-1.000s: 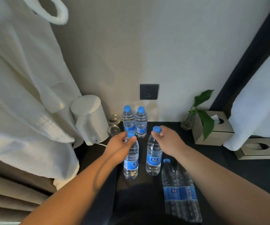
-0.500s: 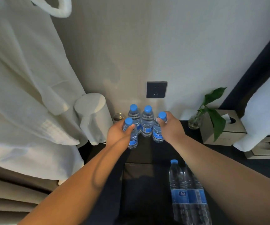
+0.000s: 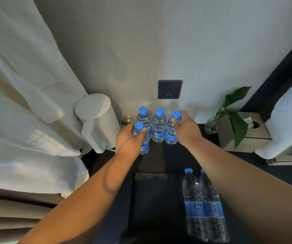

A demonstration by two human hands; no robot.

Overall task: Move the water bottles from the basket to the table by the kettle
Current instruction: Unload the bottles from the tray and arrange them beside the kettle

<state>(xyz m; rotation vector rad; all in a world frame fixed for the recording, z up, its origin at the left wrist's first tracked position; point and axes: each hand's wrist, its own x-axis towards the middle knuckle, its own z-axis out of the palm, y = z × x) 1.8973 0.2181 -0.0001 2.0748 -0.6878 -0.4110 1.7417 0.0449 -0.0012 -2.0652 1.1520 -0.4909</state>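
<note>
Two clear water bottles with blue caps [image 3: 158, 125] stand against the wall on the dark table [image 3: 161, 161], right of the white kettle [image 3: 96, 120]. My left hand [image 3: 127, 138] grips the neck of a third bottle [image 3: 142, 140] standing in front of them. My right hand [image 3: 185, 129] holds the neck of a fourth bottle [image 3: 172, 131] set beside the pair on the right. Two more bottles [image 3: 203, 206] stand in the dark basket [image 3: 152, 199] below, partly behind my right forearm.
A white bathrobe [image 3: 24, 106] hangs at the left, touching the kettle. A glass [image 3: 126, 120] sits behind my left hand. A black wall socket [image 3: 169, 89] is above the bottles. A plant in a vase [image 3: 229, 113] and tissue boxes [image 3: 247, 131] stand at the right.
Both hands carried their bottles away from the basket toward the wall and set them down by the two standing bottles. The view shifted slightly.
</note>
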